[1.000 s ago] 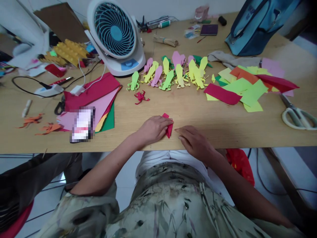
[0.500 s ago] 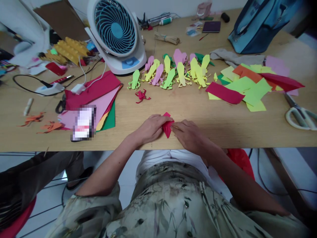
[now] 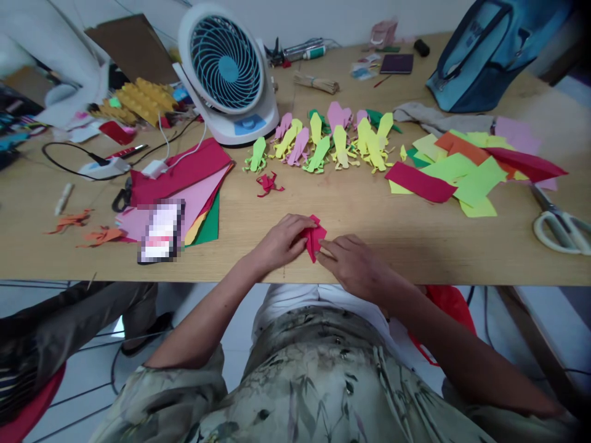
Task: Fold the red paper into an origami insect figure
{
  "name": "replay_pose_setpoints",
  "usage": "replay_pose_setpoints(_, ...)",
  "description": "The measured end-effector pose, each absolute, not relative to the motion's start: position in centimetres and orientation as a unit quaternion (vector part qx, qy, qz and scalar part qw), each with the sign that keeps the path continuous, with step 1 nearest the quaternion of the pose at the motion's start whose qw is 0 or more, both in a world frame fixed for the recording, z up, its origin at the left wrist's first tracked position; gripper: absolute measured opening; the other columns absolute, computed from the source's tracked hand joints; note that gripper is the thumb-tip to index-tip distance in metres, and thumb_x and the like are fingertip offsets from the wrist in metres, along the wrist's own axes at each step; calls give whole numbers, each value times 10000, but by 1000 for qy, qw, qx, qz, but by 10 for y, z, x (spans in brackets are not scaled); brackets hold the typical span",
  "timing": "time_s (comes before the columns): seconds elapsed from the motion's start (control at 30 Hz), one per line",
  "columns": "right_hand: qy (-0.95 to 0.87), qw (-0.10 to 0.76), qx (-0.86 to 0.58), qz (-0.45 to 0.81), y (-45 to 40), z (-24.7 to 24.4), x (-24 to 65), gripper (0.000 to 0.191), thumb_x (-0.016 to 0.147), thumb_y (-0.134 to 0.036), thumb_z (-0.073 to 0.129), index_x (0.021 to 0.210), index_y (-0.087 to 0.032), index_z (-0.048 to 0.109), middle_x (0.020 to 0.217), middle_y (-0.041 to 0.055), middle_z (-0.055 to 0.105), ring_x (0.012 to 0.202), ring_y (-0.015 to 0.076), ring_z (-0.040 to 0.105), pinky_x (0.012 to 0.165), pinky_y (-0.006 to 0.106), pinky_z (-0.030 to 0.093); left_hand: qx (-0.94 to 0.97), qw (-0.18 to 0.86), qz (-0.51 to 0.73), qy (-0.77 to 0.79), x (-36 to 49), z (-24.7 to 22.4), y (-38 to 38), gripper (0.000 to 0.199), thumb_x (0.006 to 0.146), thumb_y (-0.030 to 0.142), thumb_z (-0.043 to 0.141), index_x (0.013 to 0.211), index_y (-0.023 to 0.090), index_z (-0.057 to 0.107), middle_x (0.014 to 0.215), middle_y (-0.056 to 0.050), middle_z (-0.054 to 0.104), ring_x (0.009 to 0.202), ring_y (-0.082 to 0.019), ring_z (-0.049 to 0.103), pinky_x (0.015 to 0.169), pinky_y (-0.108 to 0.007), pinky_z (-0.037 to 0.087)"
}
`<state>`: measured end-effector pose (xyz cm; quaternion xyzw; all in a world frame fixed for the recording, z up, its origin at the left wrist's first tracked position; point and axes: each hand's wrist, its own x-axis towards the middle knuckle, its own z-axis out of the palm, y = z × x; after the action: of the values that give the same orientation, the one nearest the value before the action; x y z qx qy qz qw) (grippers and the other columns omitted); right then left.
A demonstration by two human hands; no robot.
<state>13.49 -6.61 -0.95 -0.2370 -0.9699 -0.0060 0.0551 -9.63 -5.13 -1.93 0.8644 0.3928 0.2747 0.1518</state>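
A small folded red paper (image 3: 316, 239) lies on the wooden table near its front edge, its narrow tip pointing toward my body. My left hand (image 3: 287, 241) has its fingers on the paper's left side and top, with the thumb against the left edge. From the right, my right hand (image 3: 346, 258) touches the paper's right edge and lower part with its fingertips. A finished red paper figure (image 3: 268, 184) sits beyond my hands, in front of several green, yellow and pink paper figures (image 3: 340, 147).
A fan (image 3: 228, 74) stands behind at the left. A phone (image 3: 161, 232) rests on coloured sheets (image 3: 210, 221). Loose paper pieces (image 3: 475, 178), scissors (image 3: 561, 224) and a blue bag (image 3: 480, 55) are at the right. Another person's leg (image 3: 83, 320) shows at lower left.
The view has shifted slightly. The red paper now shows a wider flap on its right side, and my right hand's fingers have moved a little lower along it.
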Motion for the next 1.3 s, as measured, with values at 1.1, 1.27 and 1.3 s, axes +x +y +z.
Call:
replay_pose_setpoints(1.1, -962, 11, -273, 8, -71, 6, 122, 257, 959, -136, 476, 1112, -115, 682, 1009, 145, 706, 922, 272, 624, 801, 387, 424, 787, 142, 269, 536, -71, -14, -90, 143, 904, 200, 593, 1040, 174, 629, 1103, -111, 674, 1049, -261, 605, 930, -440, 509)
replay_pose_setpoints(1.27, -967, 65, -243, 32, -47, -5, 125, 257, 993, -187, 457, 948, -152, 707, 956, 108, 664, 848, 231, 572, 732, 351, 367, 772, 181, 312, 523, -72, -18, -86, 245, 847, 75, 550, 1055, 184, 619, 1115, -100, 672, 1067, -236, 621, 947, -429, 521)
replay_pose_setpoints(1.3, -967, 74, -240, 34, -44, -8, 126, 270, 999, -191, 448, 937, -151, 708, 948, 105, 662, 836, 224, 563, 725, 346, 359, 769, 187, 324, 519, -72, -19, -84, 271, 844, 57, 534, 1069, 184, 617, 1138, -101, 668, 1087, -227, 623, 963, -422, 522)
